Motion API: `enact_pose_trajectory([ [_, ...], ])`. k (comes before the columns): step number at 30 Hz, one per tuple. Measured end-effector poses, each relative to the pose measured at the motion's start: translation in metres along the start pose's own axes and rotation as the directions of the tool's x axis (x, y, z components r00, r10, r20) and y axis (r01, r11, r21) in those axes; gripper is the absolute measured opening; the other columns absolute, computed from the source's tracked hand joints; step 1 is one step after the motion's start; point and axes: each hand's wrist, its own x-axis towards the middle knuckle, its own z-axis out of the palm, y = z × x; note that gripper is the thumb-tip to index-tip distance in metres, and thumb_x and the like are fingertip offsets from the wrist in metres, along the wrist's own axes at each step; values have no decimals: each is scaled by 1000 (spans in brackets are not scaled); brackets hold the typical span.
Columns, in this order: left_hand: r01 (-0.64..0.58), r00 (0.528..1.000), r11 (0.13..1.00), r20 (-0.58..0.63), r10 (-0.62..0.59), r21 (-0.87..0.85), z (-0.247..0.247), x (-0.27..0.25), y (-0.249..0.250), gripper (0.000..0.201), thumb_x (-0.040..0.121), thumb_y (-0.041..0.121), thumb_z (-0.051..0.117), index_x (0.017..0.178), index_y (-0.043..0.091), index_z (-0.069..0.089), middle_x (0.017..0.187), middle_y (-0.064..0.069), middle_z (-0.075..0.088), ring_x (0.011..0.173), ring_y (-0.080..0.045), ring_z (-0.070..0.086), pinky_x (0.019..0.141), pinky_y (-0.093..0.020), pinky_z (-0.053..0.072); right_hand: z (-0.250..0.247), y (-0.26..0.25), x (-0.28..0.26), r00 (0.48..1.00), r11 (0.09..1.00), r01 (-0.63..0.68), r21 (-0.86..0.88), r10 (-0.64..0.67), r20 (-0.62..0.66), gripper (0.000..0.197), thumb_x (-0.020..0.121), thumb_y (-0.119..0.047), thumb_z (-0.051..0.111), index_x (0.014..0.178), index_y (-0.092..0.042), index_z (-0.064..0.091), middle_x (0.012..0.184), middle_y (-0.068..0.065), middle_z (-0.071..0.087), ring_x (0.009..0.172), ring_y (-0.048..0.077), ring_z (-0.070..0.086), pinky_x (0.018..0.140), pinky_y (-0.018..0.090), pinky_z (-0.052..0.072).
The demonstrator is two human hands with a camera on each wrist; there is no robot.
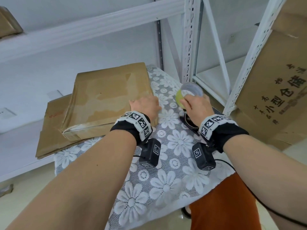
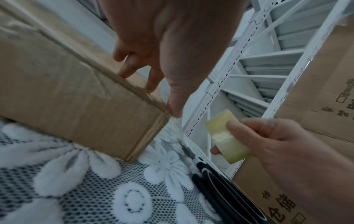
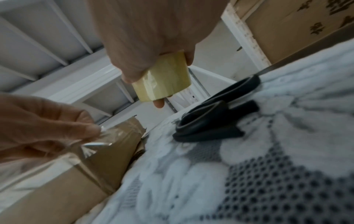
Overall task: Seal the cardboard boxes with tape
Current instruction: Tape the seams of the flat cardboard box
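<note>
A flat cardboard box lies on the lace-covered table, with clear tape along its seams. My left hand rests on the box's near right corner. In the left wrist view its straight fingers touch the top edge and the thumb presses the corner. A crumpled loose end of clear tape sits under those fingertips. My right hand grips a yellowish tape roll just right of the box, raised above the table. The right wrist view shows the roll held between thumb and fingers.
Black-handled scissors lie on the cloth under my right hand. A flattened carton sticks out beneath the box. White metal shelving stands behind, and a big printed cardboard carton leans at the right.
</note>
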Motion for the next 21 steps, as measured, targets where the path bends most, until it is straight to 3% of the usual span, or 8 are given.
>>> enact_pose_trajectory([
  [3, 11, 1000, 1000, -16, -11, 1, -1, -4, -4, 33, 100, 44, 47, 124, 25, 56, 123, -5, 62, 117, -27, 56, 111, -51, 29, 12, -15, 4, 997, 991, 63, -120, -58, 52, 35, 102, -32, 34, 102, -13, 63, 94, 4, 67, 97, 25, 59, 110, 43, 19],
  [5, 21, 1000, 1000, -17, -21, 8, -2, -5, -4, 35, 99, 46, 47, 125, 25, 57, 123, -7, 62, 118, -28, 55, 112, -51, 27, 20, -22, 5, 991, 970, 65, -233, -36, 127, 36, 103, -31, 31, 110, -12, 60, 106, 7, 67, 113, 26, 52, 114, 46, 11],
  [8, 20, 1000, 1000, -22, -20, 21, -2, -6, -5, 35, 99, 47, 46, 123, 24, 58, 122, -7, 63, 118, -29, 56, 113, -52, 26, 30, -24, 7, 985, 935, 48, -350, 14, 172, 36, 100, -33, 36, 122, -12, 55, 124, 8, 58, 125, 27, 41, 114, 51, 11],
  [10, 8, 999, 1000, -33, -7, 28, 0, -5, -5, 34, 99, 47, 46, 121, 25, 58, 121, -6, 64, 117, -29, 56, 112, -52, 26, 29, -24, 6, 993, 955, 105, -277, -87, 77, 32, 95, -27, 43, 121, -12, 56, 125, 6, 56, 122, 27, 40, 113, 47, 19],
  [12, -6, 999, 999, -53, 8, 33, 2, -4, -6, 32, 99, 46, 47, 121, 26, 59, 118, -4, 65, 115, -29, 58, 111, -51, 27, 25, -27, 5, 978, 973, 208, -98, -209, 3, 33, 87, -16, 47, 117, -11, 59, 119, 4, 57, 116, 25, 42, 106, 40, 32],
  [13, -13, 998, 999, -68, 15, 36, 4, -3, -6, 30, 99, 45, 47, 119, 27, 60, 116, -4, 66, 113, -28, 59, 110, -49, 28, 24, -31, 5, 978, 979, 206, 14, -206, 16, 35, 85, -11, 50, 119, -12, 58, 118, 3, 56, 115, 23, 42, 103, 38, 36],
  [17, -42, 992, 999, -117, 45, 27, 6, -3, -8, 25, 99, 43, 47, 113, 30, 63, 109, 0, 68, 105, -26, 61, 101, -43, 30, 35, -42, 14, 980, 967, -26, 253, -26, 199, 41, 86, -10, 60, 125, -21, 54, 104, -3, 61, 102, 13, 53, 93, 35, 48],
  [21, -68, 990, 997, -125, 71, 26, 7, -5, -12, 27, 99, 43, 47, 117, 31, 63, 107, 2, 68, 105, -24, 61, 98, -41, 30, 38, -47, 27, 972, 973, -105, 204, 57, 229, 20, 88, -14, 63, 107, -20, 64, 84, -7, 65, 79, 12, 62, 76, 32, 54],
])
